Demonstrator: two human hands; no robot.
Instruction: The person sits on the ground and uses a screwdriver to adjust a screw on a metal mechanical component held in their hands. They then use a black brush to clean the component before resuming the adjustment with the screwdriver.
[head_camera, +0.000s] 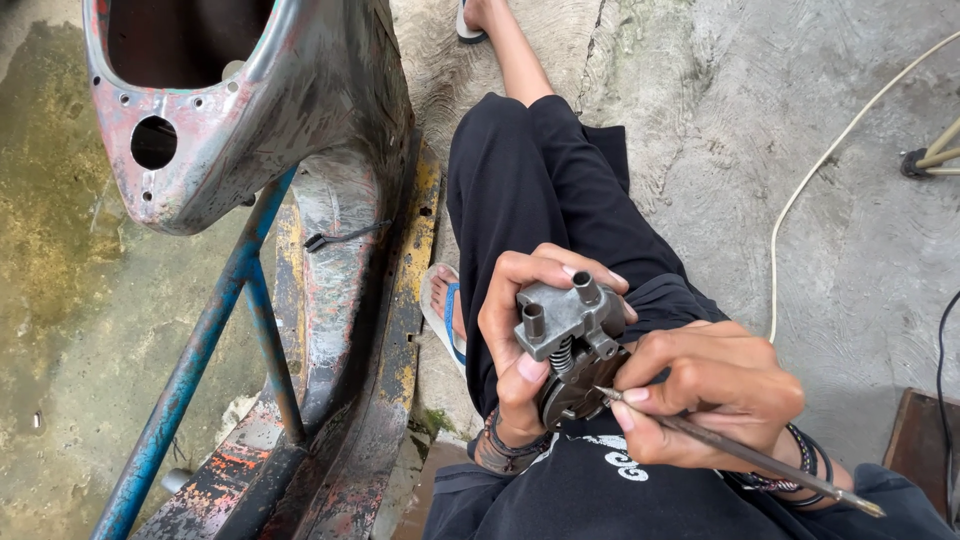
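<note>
Left hand (520, 330) clamped round grey metal assembly (565, 335) over the lap, right of stripped scooter frame (300, 150). Right hand (710, 385) pinched shut on thin rod (740, 455), tip at assembly's spring side. Looked heavy, rigid, likely greasy — best gripped by the cast body.

Soft, even daylight, no harsh glare. Faint diffuse shadows lie under the rusted scooter frame (300, 200) on the concrete floor (760, 170). Focus is sharp throughout. Slight wide-angle stretch shows toward the edges beyond the frame. Dark clothing loses detail.
</note>
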